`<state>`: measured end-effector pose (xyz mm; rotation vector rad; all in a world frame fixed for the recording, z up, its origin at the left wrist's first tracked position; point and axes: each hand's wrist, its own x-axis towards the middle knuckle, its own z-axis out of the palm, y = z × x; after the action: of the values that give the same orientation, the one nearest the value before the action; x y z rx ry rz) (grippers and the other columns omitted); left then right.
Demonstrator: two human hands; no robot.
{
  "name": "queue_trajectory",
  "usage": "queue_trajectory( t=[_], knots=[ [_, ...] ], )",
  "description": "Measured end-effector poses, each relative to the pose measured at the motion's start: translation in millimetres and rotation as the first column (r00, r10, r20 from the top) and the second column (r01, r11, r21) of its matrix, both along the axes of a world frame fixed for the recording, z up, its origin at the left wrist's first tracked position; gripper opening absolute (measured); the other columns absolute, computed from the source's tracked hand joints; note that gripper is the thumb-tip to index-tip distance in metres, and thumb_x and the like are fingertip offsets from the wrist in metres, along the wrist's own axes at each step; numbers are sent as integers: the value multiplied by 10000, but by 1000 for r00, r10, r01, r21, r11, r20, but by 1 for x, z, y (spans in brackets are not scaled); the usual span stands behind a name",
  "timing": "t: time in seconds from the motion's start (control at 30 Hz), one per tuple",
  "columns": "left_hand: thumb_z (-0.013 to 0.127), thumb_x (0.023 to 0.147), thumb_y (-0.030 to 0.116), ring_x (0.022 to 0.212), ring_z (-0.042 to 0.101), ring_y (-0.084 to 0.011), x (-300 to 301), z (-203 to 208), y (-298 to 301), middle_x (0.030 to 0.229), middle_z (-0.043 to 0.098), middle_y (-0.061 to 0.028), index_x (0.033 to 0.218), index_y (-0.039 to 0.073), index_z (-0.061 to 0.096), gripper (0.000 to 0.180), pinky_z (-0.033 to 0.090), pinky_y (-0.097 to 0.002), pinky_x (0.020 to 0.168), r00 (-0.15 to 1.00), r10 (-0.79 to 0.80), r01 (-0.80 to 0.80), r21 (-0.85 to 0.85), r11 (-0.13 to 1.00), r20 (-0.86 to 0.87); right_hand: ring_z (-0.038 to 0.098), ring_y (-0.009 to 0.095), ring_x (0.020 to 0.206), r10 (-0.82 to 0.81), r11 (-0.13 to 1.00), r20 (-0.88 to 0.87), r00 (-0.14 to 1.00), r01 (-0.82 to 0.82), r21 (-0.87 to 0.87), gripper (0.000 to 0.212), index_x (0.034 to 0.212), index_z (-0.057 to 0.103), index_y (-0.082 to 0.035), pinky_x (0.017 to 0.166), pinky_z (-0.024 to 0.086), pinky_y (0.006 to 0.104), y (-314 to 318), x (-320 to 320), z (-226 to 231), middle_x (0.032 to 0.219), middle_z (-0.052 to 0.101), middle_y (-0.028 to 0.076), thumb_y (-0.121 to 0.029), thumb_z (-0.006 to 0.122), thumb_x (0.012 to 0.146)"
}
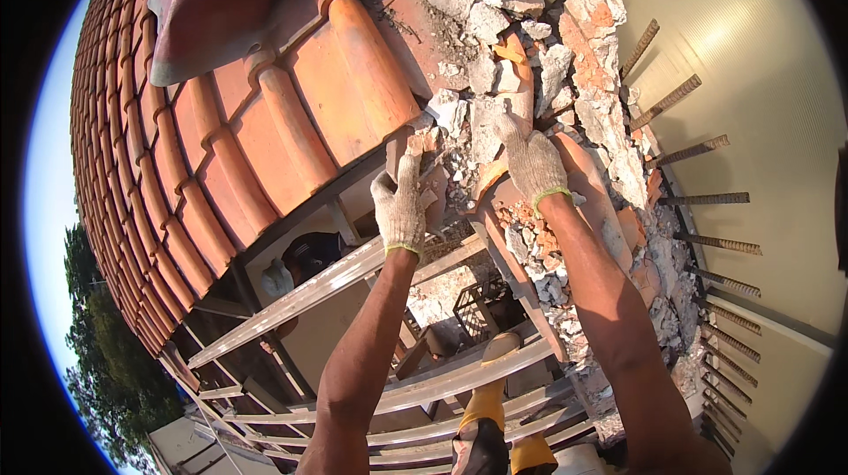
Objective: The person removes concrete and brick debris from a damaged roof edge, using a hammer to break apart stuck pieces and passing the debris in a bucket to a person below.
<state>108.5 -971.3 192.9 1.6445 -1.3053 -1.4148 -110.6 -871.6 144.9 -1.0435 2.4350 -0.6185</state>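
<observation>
My left hand (400, 204), in a knit work glove, grips the lower edge of a broken clay tile piece (430, 157) at the open rim of the tiled roof. My right hand (533, 161), also gloved, lies on a heap of grey mortar rubble (481, 113) and closes on a terracotta tile (519, 86) buried in it. Both forearms reach up from the lower edge. The curved orange roof tiles (291, 113) run up and to the left of my hands.
Rusty rebar stubs (698, 148) stick out of the cream wall at right. Bare metal roof battens (353, 272) span the gap below, with a black crate (481, 307) and another person's head and glove (305, 258) underneath. My boot (484, 409) stands on a batten. Trees at lower left.
</observation>
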Motion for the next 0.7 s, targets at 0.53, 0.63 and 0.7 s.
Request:
queue_trajectory(
  t=[0.53,0.63,0.7],
  knots=[
    [788,903,583,988,729,-379,-46,-8,63,1067,744,-237,1287,-41,614,754,545,-453,914,992,6,7,-102,995,126,665,485,870,-151,973,184,971,179,-149,715,1064,705,104,805,503,515,7,-37,39,866,696,298,-579,495,1074],
    [783,895,594,949,733,-401,-57,11,70,1048,738,-265,1261,-49,619,758,556,-471,885,992,6,1,-58,998,124,686,540,1092,-189,968,120,975,205,-145,839,1147,728,88,964,526,566,16,-55,10,1110,709,378,-699,464,1023],
    [779,896,589,923,742,-400,-35,20,51,1020,747,-264,1223,-60,622,744,565,-465,854,987,-37,48,-66,997,157,687,542,1081,-148,968,68,987,159,-193,746,1169,737,47,953,523,583,7,-25,28,1122,702,384,-638,464,1054]
  ],
)
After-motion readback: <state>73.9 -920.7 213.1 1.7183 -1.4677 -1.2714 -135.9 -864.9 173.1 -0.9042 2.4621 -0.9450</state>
